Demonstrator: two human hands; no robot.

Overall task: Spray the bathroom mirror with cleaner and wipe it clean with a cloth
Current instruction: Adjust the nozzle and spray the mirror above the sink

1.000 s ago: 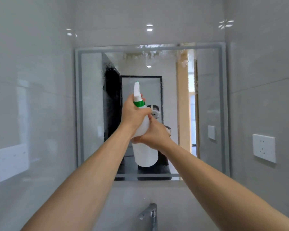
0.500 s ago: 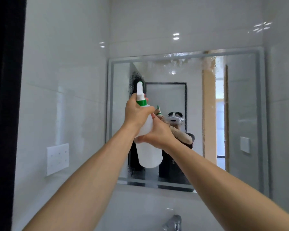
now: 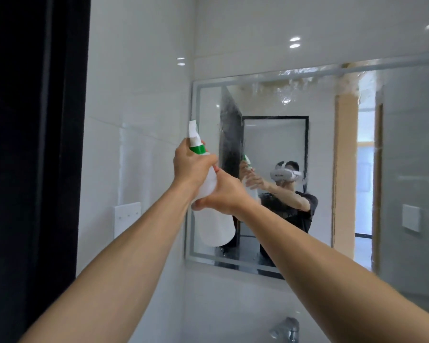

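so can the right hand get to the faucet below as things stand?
Probably not right away: the right hand is wrapped around the spray bottle, raised by the mirror. The faucet sits unobstructed below; it would need to let go first.

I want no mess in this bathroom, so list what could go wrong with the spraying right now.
1. The white plastic spray bottle with the green collar sits at the left edge of the framed wall mirror, so spray may hit the glossy white wall tile.
2. Droplets already cling along the mirror's top; more could run down in streaks.
3. The left hand and right hand both hold the bottle, and no cloth is in view.
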